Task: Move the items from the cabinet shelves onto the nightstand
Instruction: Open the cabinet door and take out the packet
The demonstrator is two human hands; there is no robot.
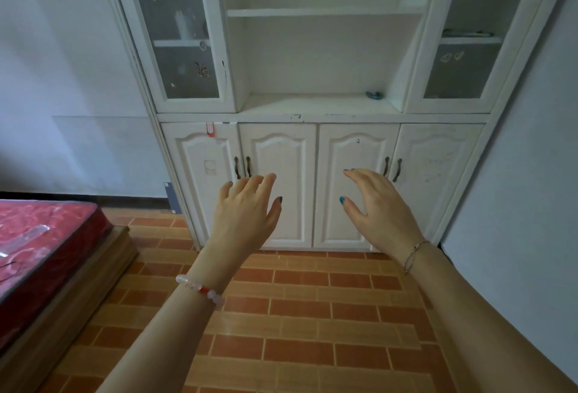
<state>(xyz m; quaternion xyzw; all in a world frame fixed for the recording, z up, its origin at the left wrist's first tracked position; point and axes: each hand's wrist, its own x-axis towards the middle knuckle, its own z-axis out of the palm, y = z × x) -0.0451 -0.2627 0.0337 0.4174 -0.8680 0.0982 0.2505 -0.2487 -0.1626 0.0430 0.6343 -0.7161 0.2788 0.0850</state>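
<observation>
Empty, both of them: the left hand [247, 208] and right hand [378, 208] hover with fingers loosely spread before the white cabinet's [316, 118] lower doors [291, 154]. A small teal item [374, 95] lies flat at the right end of the lowest open shelf [306, 104], its long axis across the shelf. It is too blurred to tell which way it points.

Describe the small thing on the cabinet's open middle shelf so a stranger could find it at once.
Face the tall white cabinet and look at its open middle section, between the left glass door and the right glass door. On the lower open shelf, near its right-hand end, lies a small teal object. It is the only coloured thing on those white shelves.
</observation>
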